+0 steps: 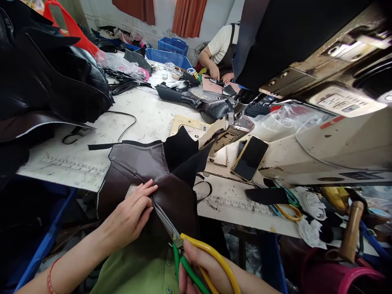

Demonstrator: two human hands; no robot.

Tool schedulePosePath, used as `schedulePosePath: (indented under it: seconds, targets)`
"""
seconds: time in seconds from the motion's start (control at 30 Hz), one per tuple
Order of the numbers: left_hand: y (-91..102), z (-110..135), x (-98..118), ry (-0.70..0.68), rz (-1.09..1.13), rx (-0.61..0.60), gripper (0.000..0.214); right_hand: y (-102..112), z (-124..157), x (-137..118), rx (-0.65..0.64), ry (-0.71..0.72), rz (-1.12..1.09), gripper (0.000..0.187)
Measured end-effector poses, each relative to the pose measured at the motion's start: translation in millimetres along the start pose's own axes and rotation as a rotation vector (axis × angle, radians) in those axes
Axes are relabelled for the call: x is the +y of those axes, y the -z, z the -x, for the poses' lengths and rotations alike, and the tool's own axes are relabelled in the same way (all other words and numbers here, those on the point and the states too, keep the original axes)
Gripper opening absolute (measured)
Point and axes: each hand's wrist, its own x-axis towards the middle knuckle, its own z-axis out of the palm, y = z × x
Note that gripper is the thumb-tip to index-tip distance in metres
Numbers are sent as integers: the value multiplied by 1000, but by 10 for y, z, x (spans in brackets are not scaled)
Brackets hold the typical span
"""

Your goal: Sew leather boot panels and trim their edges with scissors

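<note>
A dark brown leather piece (134, 157) with seams and black lining (180, 149) lies over the table's front edge and hangs toward my lap. My left hand (134, 210) presses on it, its fingers bent and close together near a seam; whether they pinch the leather I cannot make out. In my right hand (202, 263) is a pair of scissors (174, 237) with one yellow and one green handle. Their blade tips touch the leather beside my left fingertips, and the blades look nearly closed.
A sewing machine (337, 98) looms at the right, with a phone (251, 158) below it. Black leather (45, 77) is heaped at left. Another person's hands (216, 73) work across the table (147, 108). More scissors (289, 211) and a wooden-handled tool (352, 230) are at right.
</note>
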Motion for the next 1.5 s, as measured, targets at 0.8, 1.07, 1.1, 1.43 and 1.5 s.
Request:
schedulePosePath:
  seconds: [0.8, 1.07, 1.1, 1.43, 1.5]
  targets:
    - [110, -32, 30, 202, 148, -87, 14, -5, -429, 233, -240, 127, -385, 79]
    - [137, -54, 41, 222, 177, -102, 12, -33, -480, 239, -278, 157, -443, 76]
    - [144, -58, 42, 226, 179, -100, 13, -34, -496, 243, -303, 161, -449, 77]
    - [192, -70, 67, 265, 227, -138, 18, 7, -624, 269, -412, 218, -600, 69]
    - [206, -76, 73, 273, 235, -149, 19, 29, -611, 230, -398, 185, -590, 69]
